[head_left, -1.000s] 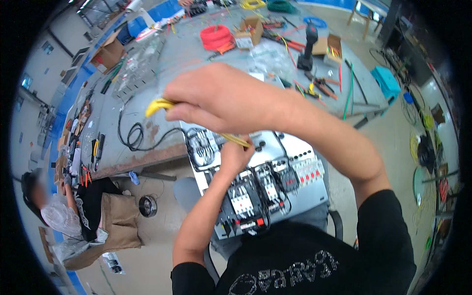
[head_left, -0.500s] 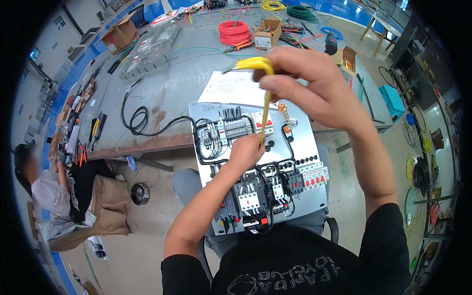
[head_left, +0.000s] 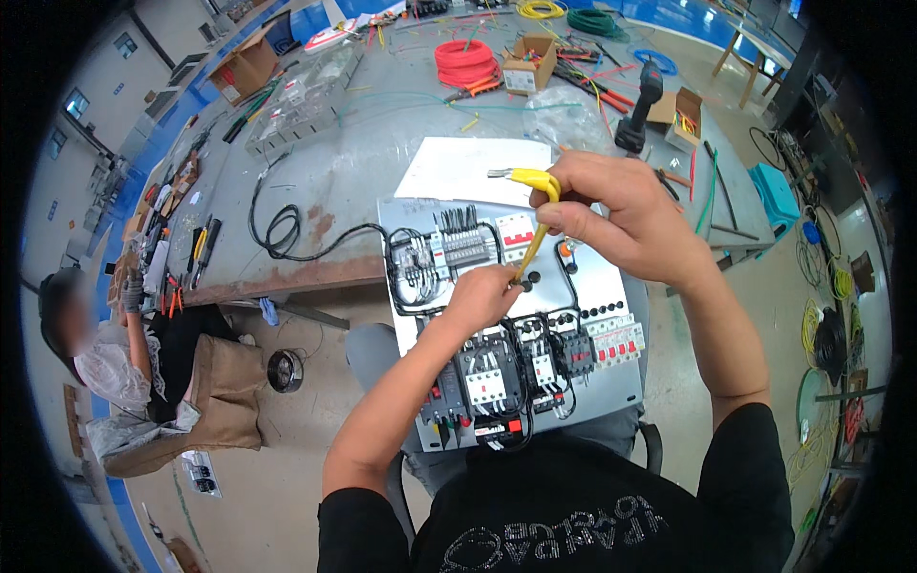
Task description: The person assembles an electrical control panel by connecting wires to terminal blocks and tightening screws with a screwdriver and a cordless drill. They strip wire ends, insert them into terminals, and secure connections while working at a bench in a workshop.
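Observation:
A thick yellow wire (head_left: 541, 239) runs between my two hands above a grey mounting panel (head_left: 562, 294). My right hand (head_left: 626, 215) pinches it near its upper end, where it bends left to a yellow-sleeved tip with a bare metal end. My left hand (head_left: 484, 298) is closed on the lower end, over the panel's middle. Just left of that hand is a terminal block (head_left: 464, 246); behind the wire is a breaker with red switches (head_left: 517, 231). Nearer me are a contactor (head_left: 485, 385) and a row of breakers (head_left: 617, 346). The panel appears to rest on my lap.
On the metal workbench (head_left: 353, 199) lie white paper (head_left: 468, 172), a black cable (head_left: 277, 237), a red wire coil (head_left: 466, 65), a cordless drill (head_left: 642, 105) and small cardboard boxes (head_left: 528, 65). Another person (head_left: 115, 358) sits at the left by the bench.
My right hand has moved lower and slightly right with the wire's upper end. The wire now bows more between my hands. My left hand stays closed on the lower end.

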`<control>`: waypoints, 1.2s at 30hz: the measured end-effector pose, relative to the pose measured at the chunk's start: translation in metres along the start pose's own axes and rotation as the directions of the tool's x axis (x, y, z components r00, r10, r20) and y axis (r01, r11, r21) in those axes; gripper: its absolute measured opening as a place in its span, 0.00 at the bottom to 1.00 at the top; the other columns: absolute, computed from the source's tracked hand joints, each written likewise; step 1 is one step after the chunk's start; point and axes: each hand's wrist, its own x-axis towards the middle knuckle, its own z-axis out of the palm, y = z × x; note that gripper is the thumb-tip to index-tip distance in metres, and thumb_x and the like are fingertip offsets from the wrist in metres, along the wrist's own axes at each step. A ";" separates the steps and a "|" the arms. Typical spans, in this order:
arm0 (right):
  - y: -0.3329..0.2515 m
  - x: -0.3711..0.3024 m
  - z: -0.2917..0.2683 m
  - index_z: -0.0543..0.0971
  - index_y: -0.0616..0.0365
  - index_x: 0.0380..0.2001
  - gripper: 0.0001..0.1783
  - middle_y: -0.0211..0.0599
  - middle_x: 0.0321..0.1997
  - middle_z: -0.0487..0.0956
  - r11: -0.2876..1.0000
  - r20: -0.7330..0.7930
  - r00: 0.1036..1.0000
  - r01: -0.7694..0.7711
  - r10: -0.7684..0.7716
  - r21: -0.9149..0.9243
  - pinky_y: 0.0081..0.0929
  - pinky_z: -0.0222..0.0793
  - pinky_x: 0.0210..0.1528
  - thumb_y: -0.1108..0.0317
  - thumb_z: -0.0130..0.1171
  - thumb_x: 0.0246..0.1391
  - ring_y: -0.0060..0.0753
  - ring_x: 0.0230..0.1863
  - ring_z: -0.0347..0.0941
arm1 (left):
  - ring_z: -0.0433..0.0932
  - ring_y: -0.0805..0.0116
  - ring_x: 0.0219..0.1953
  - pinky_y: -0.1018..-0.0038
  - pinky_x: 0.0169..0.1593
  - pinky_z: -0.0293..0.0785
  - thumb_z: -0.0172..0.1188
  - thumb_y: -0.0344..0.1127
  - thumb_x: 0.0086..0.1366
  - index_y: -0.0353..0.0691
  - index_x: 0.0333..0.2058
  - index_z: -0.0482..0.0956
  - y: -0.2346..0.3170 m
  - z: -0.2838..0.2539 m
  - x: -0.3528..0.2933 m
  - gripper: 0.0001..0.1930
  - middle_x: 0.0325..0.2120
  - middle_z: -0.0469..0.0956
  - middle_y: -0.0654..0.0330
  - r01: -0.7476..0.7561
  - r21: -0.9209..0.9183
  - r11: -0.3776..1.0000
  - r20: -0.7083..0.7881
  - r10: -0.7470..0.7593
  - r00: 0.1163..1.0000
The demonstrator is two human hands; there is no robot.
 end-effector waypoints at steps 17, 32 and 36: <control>0.094 -0.120 0.151 0.77 0.62 0.29 0.18 0.41 0.24 0.77 0.835 0.147 0.837 -0.542 0.527 0.091 0.42 0.71 0.33 0.62 0.76 0.52 0.48 0.29 0.76 | 0.86 0.68 0.31 0.70 0.38 0.82 0.66 0.34 0.68 0.33 0.41 0.86 -0.005 -0.001 -0.013 0.09 0.31 0.87 0.53 0.225 -0.283 0.932 -0.144 -0.273 0.951; 0.115 -0.128 0.159 0.89 0.54 0.46 0.16 0.44 0.30 0.86 0.726 0.235 0.755 -0.654 0.612 0.212 0.33 0.78 0.36 0.56 0.68 0.62 0.38 0.28 0.82 | 0.72 0.80 0.22 0.77 0.25 0.67 0.66 0.36 0.70 0.34 0.42 0.87 -0.017 0.017 -0.003 0.10 0.26 0.81 0.65 0.285 -0.561 0.777 -0.029 -0.363 0.932; 0.111 -0.124 0.157 0.89 0.52 0.45 0.16 0.46 0.33 0.87 0.816 0.194 0.799 -0.578 0.569 -0.011 0.40 0.78 0.41 0.54 0.67 0.61 0.49 0.33 0.83 | 0.61 0.85 0.19 0.80 0.22 0.53 0.66 0.38 0.73 0.37 0.47 0.84 -0.003 -0.003 -0.003 0.11 0.22 0.72 0.72 0.512 -0.761 0.398 0.351 -0.412 0.841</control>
